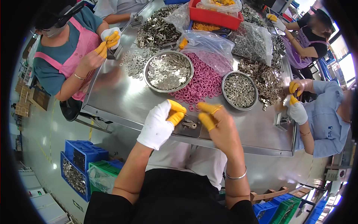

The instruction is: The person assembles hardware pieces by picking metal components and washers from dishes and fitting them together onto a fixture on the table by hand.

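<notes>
My left hand [158, 123], in a white glove with yellow fingertips, is closed in a pinch above the near table edge. What it pinches is too small to make out. Across from it, my right hand [223, 128] wears yellow finger covers. Its fingers are slightly blurred and apart, with nothing visible between them, close to the pink rings [201, 80]. Between my hands a small metal part [190, 124] lies on a dark block [183, 130] at the table's edge. Beyond my hands stand a steel bowl of flat washers [163, 59] and a smaller bowl of metal rings [223, 88].
The steel table [123, 106] also bears loose washers [136, 61], metal clip piles [261, 76], plastic bags [210, 46] and a red bin [216, 16]. Co-workers in yellow fingertips sit left and right. Blue crates [74, 171] stand on the floor at left.
</notes>
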Motion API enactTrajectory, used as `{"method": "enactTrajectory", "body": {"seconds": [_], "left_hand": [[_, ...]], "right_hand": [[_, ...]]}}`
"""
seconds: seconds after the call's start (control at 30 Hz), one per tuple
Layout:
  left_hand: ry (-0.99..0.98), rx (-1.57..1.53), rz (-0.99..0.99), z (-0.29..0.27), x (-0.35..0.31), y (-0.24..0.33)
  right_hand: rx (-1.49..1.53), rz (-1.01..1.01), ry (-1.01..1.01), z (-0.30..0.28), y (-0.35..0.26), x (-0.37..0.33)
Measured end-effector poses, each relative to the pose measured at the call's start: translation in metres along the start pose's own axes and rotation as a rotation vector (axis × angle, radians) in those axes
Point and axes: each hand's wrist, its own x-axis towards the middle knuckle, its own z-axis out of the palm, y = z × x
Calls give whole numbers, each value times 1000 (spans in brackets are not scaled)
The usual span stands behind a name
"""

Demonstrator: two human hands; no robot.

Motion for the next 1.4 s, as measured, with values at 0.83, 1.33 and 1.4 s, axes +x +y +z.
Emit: {"method": "enactTrajectory", "body": {"seconds": [0.83, 1.33, 1.4], "left_hand": [[-402, 855, 503, 9, 24, 20], [-35, -145, 92, -18, -6, 11], [28, 16, 89, -13, -12, -2]], "right_hand": [[38, -13, 107, 15, -2, -21], [-356, -280, 81, 13, -3, -19], [-311, -237, 36, 14, -4, -16]]}}
